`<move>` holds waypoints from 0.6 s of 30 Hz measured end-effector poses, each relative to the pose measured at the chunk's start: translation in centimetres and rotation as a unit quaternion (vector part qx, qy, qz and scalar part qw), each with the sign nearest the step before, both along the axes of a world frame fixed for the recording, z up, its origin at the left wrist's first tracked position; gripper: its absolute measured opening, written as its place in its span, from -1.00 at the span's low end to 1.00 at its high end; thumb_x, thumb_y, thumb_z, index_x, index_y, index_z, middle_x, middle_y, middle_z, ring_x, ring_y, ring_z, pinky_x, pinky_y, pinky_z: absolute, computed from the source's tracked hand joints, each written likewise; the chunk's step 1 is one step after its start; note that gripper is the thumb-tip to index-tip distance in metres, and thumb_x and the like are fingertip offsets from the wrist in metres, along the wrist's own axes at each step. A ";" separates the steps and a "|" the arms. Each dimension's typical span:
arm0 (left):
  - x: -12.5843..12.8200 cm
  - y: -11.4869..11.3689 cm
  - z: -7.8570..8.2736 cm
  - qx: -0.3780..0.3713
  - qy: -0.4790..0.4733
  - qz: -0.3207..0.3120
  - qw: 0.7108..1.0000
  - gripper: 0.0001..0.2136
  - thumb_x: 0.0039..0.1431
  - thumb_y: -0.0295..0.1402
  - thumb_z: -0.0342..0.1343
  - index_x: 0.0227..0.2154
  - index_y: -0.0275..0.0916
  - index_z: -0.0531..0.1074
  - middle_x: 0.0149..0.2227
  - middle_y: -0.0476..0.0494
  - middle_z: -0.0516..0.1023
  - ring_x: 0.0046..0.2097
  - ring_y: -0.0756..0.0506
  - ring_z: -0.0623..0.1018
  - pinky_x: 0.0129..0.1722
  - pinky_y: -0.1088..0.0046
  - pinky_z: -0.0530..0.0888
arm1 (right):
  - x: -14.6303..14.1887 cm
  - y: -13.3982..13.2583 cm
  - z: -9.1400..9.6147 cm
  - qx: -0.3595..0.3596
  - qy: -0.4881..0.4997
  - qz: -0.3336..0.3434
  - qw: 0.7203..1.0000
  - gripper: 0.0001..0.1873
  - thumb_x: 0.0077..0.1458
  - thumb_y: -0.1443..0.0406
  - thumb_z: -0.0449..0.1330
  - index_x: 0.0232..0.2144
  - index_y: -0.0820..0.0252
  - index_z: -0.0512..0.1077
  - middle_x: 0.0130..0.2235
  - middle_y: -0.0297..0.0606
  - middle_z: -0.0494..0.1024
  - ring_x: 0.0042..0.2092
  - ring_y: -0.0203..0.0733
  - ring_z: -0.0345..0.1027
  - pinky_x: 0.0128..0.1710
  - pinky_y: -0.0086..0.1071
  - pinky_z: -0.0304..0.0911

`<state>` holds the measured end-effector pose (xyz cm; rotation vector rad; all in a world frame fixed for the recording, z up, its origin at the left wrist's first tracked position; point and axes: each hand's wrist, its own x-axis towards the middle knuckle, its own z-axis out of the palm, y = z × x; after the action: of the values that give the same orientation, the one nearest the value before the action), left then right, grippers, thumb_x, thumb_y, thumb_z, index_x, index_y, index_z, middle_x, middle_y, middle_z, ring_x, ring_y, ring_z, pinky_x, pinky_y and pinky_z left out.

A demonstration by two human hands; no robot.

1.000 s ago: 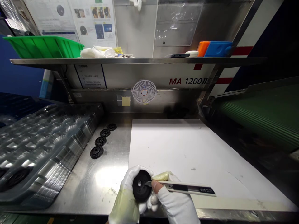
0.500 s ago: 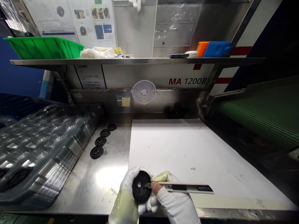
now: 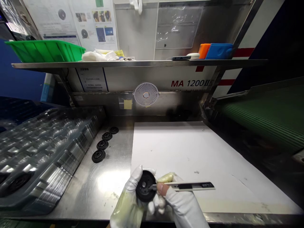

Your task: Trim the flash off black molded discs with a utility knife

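Our left grip clasps the black disc; our right grip pinches the knife; slipping could gouge the disc.

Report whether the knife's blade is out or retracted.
Out: the blade of the knife projects ahead of the right hand, its tip over the black disc; contact is unclear.
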<state>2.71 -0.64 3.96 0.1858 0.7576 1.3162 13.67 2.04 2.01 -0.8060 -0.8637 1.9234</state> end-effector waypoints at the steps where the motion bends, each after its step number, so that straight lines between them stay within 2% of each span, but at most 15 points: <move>1: -0.2 0.0 0.1 0.020 0.007 0.003 1.000 -0.70 0.04 -0.18 0.10 -0.26 -0.30 0.43 -0.53 -0.12 0.47 -0.52 -0.08 0.49 -0.50 0.41 0.40 | 0.3 0.4 0.2 0.031 0.002 -0.014 0.999 -0.57 -0.10 0.03 0.31 -0.65 0.25 0.35 -0.67 -0.29 0.39 -0.62 -0.28 0.28 -0.62 -0.43 0.22; 4: -0.8 0.0 0.1 0.060 0.066 0.035 0.995 -0.75 -0.10 -0.47 0.22 -0.27 -0.30 0.46 -0.35 -0.14 0.52 -0.32 -0.10 0.53 -0.22 0.34 0.41 | 1.0 1.3 0.6 0.085 -0.019 -0.106 0.991 -0.62 -0.25 0.09 0.41 -0.58 0.24 0.39 -0.70 -0.38 0.37 -0.63 -0.33 0.24 -0.63 -0.48 0.20; 7: -1.1 0.2 -0.5 0.080 0.113 0.054 0.989 -0.80 -0.20 -0.56 0.25 -0.41 -0.27 0.49 -0.42 -0.07 0.52 -0.34 -0.05 0.51 -0.23 0.41 0.40 | 1.0 1.2 0.8 0.030 -0.007 -0.155 0.988 -0.54 -0.39 0.08 0.47 -0.54 0.20 0.36 -0.72 -0.47 0.34 -0.71 -0.38 0.18 -0.73 -0.52 0.15; 10: -1.0 0.6 -1.4 0.079 0.152 0.058 0.984 -0.79 -0.25 -0.54 0.31 -0.46 -0.23 0.50 -0.45 -0.02 0.53 -0.40 0.00 0.49 -0.32 0.50 0.40 | 0.4 0.5 0.8 0.006 0.001 -0.159 0.987 -0.50 -0.41 0.05 0.48 -0.54 0.19 0.34 -0.73 -0.46 0.35 -0.73 -0.39 0.17 -0.76 -0.53 0.14; 15: -0.9 1.1 -2.5 0.114 0.247 0.030 0.962 -0.87 -0.20 -0.48 0.30 -0.49 -0.26 0.52 -0.39 -0.12 0.57 -0.31 -0.07 0.52 -0.25 0.43 0.40 | 0.0 0.2 0.2 0.036 -0.025 -0.145 0.988 -0.55 -0.29 0.04 0.43 -0.51 0.21 0.36 -0.78 -0.44 0.35 -0.74 -0.40 0.17 -0.74 -0.56 0.12; 18: -1.0 1.2 -2.8 0.117 0.251 0.026 0.961 -0.89 -0.18 -0.52 0.27 -0.51 -0.23 0.52 -0.43 -0.07 0.57 -0.34 -0.05 0.52 -0.26 0.45 0.40 | 0.4 0.2 -0.4 0.060 -0.057 -0.137 0.987 -0.54 -0.28 0.02 0.42 -0.52 0.20 0.34 -0.78 -0.44 0.36 -0.73 -0.38 0.19 -0.72 -0.55 0.13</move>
<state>1.73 0.56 1.16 0.7129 1.0351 1.4253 14.02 2.26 1.61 -0.9180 -0.8787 1.5839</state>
